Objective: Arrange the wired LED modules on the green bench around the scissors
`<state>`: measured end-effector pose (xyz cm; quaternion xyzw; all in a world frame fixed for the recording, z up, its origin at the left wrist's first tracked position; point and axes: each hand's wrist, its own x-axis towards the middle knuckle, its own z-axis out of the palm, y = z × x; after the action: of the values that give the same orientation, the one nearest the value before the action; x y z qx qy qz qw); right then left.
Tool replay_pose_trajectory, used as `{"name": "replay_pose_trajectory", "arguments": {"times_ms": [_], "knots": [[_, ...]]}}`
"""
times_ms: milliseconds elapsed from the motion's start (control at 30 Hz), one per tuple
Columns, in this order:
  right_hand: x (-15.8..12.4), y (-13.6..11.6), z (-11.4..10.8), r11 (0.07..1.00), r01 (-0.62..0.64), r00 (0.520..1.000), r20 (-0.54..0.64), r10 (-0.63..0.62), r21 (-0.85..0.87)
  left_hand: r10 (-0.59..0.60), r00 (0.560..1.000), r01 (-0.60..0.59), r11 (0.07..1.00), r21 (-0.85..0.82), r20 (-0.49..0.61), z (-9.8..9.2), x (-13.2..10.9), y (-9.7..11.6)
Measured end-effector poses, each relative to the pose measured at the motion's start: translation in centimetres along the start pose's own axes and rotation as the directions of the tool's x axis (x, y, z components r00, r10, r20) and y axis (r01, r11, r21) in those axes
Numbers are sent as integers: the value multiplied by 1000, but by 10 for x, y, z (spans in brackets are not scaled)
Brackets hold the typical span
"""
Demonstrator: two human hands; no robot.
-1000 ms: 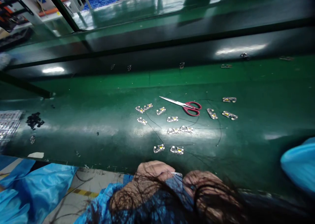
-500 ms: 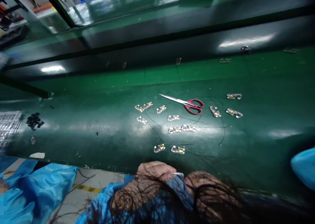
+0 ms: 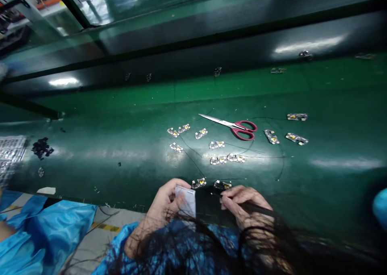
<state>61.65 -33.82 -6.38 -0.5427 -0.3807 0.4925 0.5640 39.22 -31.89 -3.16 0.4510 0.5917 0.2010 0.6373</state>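
My left hand (image 3: 163,204) holds a small white rectangular card or sheet (image 3: 186,201) upright at the near edge of the green table. My right hand (image 3: 244,204) is closed on a thin dark tool, like tweezers or a pen (image 3: 238,203), whose tip points left toward the card. Just beyond my fingers lie two small circuit boards (image 3: 198,183) (image 3: 222,184). More small boards (image 3: 218,160) are scattered in the middle of the green surface (image 3: 121,146), with thin black wires running among them. Dark hair hangs over the bottom of the view.
Red-handled scissors (image 3: 234,126) lie beyond the boards. A pile of small black parts (image 3: 41,147) and a clear parts tray (image 3: 10,154) sit at far left. Blue fabric (image 3: 42,234) shows at lower left, and another blue sleeve (image 3: 380,208) at the right edge.
Both hands have risen from below the table edge into view. The left now shows the white card and the right shows the thin tool. The view shifted slightly.
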Motion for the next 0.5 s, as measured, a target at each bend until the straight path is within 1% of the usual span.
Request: {"name": "replay_pose_trajectory", "arguments": {"times_ms": [33, 67, 100, 133, 167, 200, 233, 300, 333, 367, 433, 467, 500], "knots": [[2, 3, 3, 1000, -25, 1000, 2, 25, -10, 74, 996, -67, 991, 113, -59, 0, 2, 0], [4, 6, 6, 999, -45, 999, 0, 45, -31, 188, 975, -149, 947, 286, -117, 1, 4, -1], [5, 10, 10, 997, -57, 998, -5, 57, -59, 319, 937, -217, 851, 478, -142, 2, 6, -3], [6, 13, 13, 994, -63, 998, -9, 62, -90, 432, 893, -261, 722, 641, -124, 5, 9, -5], [7, 17, 16, 990, -63, 998, -12, 62, -123, 510, 857, -286, 597, 749, -79, 9, 11, -7], [8, 21, 17, 987, -59, 998, -13, 58, -152, 551, 834, -303, 508, 806, -34, 12, 14, -10], [8, 23, 18, 983, -51, 999, -12, 50, -174, 564, 826, -313, 465, 828, -4, 16, 16, -13], [8, 27, 18, 977, -42, 999, -9, 41, -209, 570, 821, -327, 426, 843, 31, 22, 22, -18], [8, 28, 18, 973, -37, 999, -5, 37, -227, 590, 805, -346, 386, 855, 60, 23, 24, -21], [8, 29, 17, 969, -30, 1000, 2, 32, -243, 615, 783, -367, 338, 867, 92, 24, 26, -22], [7, 29, 16, 963, -10, 1000, 19, 16, -268, 671, 725, -409, 237, 881, 156, 24, 29, -24], [7, 29, 15, 961, 2, 1000, 27, 6, -277, 694, 697, -424, 193, 885, 182, 23, 30, -24], [7, 29, 15, 959, 14, 999, 33, -5, -284, 707, 679, -431, 166, 887, 198, 23, 31, -24]]}}
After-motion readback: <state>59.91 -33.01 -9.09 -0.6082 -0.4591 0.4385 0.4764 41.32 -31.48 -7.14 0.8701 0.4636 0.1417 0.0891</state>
